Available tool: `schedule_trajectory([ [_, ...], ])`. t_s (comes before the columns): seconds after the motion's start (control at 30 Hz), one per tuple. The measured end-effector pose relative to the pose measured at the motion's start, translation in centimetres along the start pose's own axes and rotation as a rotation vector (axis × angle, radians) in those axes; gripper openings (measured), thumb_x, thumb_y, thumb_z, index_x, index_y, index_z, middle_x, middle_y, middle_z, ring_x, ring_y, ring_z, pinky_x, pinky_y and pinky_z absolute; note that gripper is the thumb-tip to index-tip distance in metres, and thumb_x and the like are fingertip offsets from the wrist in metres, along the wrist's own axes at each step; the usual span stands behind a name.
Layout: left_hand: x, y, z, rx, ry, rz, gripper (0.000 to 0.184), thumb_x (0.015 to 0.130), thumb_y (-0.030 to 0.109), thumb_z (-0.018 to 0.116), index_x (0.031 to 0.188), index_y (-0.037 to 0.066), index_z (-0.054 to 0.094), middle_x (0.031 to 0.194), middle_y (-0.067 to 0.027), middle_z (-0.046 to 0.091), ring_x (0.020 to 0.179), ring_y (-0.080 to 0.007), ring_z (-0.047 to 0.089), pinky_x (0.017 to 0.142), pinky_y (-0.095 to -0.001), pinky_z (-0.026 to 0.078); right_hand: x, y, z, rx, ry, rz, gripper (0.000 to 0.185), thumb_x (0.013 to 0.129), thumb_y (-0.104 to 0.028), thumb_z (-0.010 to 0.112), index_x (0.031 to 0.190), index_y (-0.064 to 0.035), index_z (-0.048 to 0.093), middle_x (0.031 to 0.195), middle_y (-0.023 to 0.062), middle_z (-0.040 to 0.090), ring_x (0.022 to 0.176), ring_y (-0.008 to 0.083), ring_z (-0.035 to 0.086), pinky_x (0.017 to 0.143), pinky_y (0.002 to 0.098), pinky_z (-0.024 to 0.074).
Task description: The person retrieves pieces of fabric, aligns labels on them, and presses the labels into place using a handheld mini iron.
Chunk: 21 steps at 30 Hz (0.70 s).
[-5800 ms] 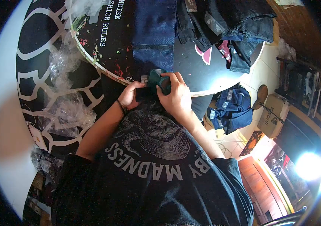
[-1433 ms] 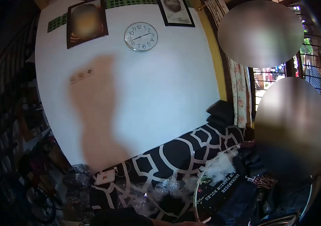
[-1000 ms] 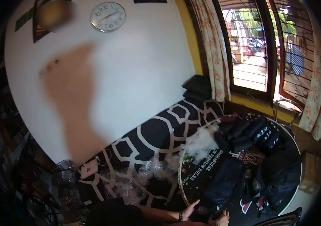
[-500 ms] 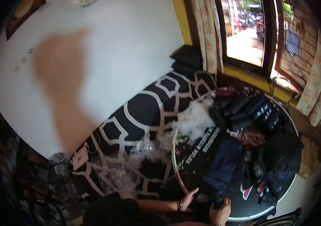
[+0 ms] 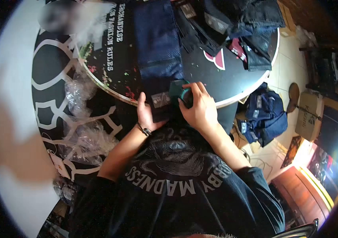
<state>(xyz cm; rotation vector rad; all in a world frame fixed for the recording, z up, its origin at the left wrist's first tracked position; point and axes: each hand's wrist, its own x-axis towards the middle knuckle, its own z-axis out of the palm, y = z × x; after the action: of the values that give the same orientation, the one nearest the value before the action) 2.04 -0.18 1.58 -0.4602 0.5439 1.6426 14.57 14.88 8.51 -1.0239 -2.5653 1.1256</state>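
Observation:
A folded dark blue garment (image 5: 159, 59) lies lengthwise on the round table, its near end with a pale label (image 5: 160, 100) hanging toward my body. My left hand (image 5: 147, 113) holds that end from the left side; its thumb points up and its fingers are mostly hidden under the cloth. In my right hand (image 5: 201, 107) is a small dark tool with a teal edge (image 5: 183, 93), pressed to the right of the label. The curled fingers cover much of the tool, so its exact kind cannot be made out.
The round black table (image 5: 117, 85) has a pale rim and printed lettering. More dark garments (image 5: 252, 20) pile up at its far right. Crumpled clear plastic (image 5: 85, 139) lies on the patterned black cloth to the left. A blue bundle (image 5: 266, 115) and cardboard box (image 5: 309, 115) are on the right.
The view has tipped down and turned, so my shirt and both forearms now show. Both hands stay at the garment's near end, and the tool in my right hand shows more plainly.

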Motion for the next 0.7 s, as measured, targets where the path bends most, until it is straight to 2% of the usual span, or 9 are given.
schedule_trajectory([
  [0.23, -0.3, 0.3, -0.1, -0.027, -0.009, -0.05, 0.086, 0.089, 0.078, 0.036, 0.137, 0.009, 0.056, 0.133, -0.0118, 0.062, 0.12, -0.0326, 0.059, 0.103, -0.0528, 0.045, 0.1, -0.4, -0.2, -0.014, 0.0, -0.003, 0.038, 0.079, -0.015, 0.074, 0.112, -0.0074, 0.057, 0.103, 0.017, 0.059, 0.086, 0.0439, 0.066, 0.075, 0.0502, 0.0554],
  [0.33, -0.5, 0.2, 0.4, 0.193, 0.189, 0.014, 0.089, 0.089, 0.079, 0.036, 0.139, 0.008, 0.053, 0.135, -0.0133, 0.061, 0.124, -0.0332, 0.057, 0.106, -0.0547, 0.042, 0.1, -0.5, -0.4, -0.025, 0.039, -0.017, 0.037, 0.077, -0.015, 0.076, 0.109, -0.0053, 0.061, 0.099, 0.0185, 0.061, 0.084, 0.043, 0.066, 0.074, 0.0468, 0.055],
  [0.37, 0.3, 0.3, -2.0, 0.028, -0.052, -0.054, 0.089, 0.089, 0.077, 0.038, 0.142, 0.006, 0.05, 0.139, -0.0156, 0.057, 0.128, -0.0339, 0.054, 0.11, -0.0529, 0.038, 0.2, -0.2, -0.5, -0.033, 0.029, -0.022, 0.037, 0.077, -0.015, 0.076, 0.109, -0.0053, 0.061, 0.099, 0.0185, 0.061, 0.084, 0.043, 0.066, 0.074, 0.0468, 0.055],
  [0.4, 0.8, 0.4, -3.3, -0.136, -0.296, -0.117, 0.09, 0.09, 0.075, 0.04, 0.145, 0.003, 0.046, 0.143, -0.0179, 0.054, 0.133, -0.0346, 0.05, 0.115, -0.0511, 0.034, 0.3, 0.5, -0.7, 0.044, 0.067, -0.019, 0.036, 0.076, -0.014, 0.077, 0.108, -0.0041, 0.063, 0.095, 0.0184, 0.063, 0.082, 0.0389, 0.067, 0.074, 0.0434, 0.0545],
  [0.43, 0.8, 0.2, -3.0, -0.149, -0.299, -0.11, 0.09, 0.09, 0.075, 0.04, 0.145, 0.003, 0.046, 0.143, -0.0179, 0.054, 0.133, -0.0346, 0.05, 0.115, -0.0511, 0.034, 0.4, 1.1, -1.1, 0.12, 0.103, -0.015, 0.035, 0.076, -0.013, 0.079, 0.107, -0.003, 0.065, 0.092, 0.0184, 0.065, 0.081, 0.0348, 0.068, 0.074, 0.0401, 0.0541],
  [0.47, 0.7, 0.0, -2.3, -0.118, -0.277, -0.087, 0.092, 0.09, 0.075, 0.04, 0.146, 0.002, 0.044, 0.145, -0.0195, 0.051, 0.134, -0.0358, 0.048, 0.116, -0.0512, 0.033, 0.3, 0.5, -2.4, 0.315, 0.086, 0.164, 0.035, 0.076, -0.011, 0.08, 0.107, -0.0013, 0.067, 0.087, 0.0164, 0.069, 0.08, 0.0238, 0.067, 0.075, 0.0348, 0.0524],
  [0.5, 0.5, 0.0, -1.6, -0.086, -0.253, -0.065, 0.094, 0.09, 0.074, 0.04, 0.148, 0.001, 0.041, 0.147, -0.0211, 0.049, 0.136, -0.037, 0.047, 0.117, -0.0514, 0.031, 0.2, 1.4, -3.1, 0.282, 0.149, 0.158, 0.035, 0.078, -0.011, 0.08, 0.109, -0.0005, 0.066, 0.086, 0.0125, 0.07, 0.08, 0.0177, 0.065, 0.076, 0.0328, 0.0524],
  [0.57, 0.3, -0.1, -0.4, -0.099, -0.282, -0.053, 0.093, 0.092, 0.073, 0.039, 0.149, 0.0, 0.038, 0.149, -0.0222, 0.046, 0.138, -0.0382, 0.044, 0.118, -0.0507, 0.03, 0.0, 1.4, -5.2, 0.462, 0.165, 0.366, 0.033, 0.081, -0.012, 0.078, 0.109, -0.0008, 0.065, 0.088, 0.0088, 0.07, 0.081, 0.0141, 0.065, 0.076, 0.0304, 0.0525],
  [0.7, -0.2, 0.3, 1.8, 0.097, -0.264, -0.037, 0.088, 0.092, 0.071, 0.042, 0.151, 0.004, 0.039, 0.151, -0.0195, 0.045, 0.136, -0.0367, 0.047, 0.115, -0.0517, 0.033, -0.2, 1.3, -6.7, 0.364, 0.197, 0.323, 0.034, 0.08, -0.012, 0.079, 0.11, -0.0031, 0.065, 0.088, 0.0095, 0.07, 0.08, 0.015, 0.065, 0.076, 0.0299, 0.0522],
])
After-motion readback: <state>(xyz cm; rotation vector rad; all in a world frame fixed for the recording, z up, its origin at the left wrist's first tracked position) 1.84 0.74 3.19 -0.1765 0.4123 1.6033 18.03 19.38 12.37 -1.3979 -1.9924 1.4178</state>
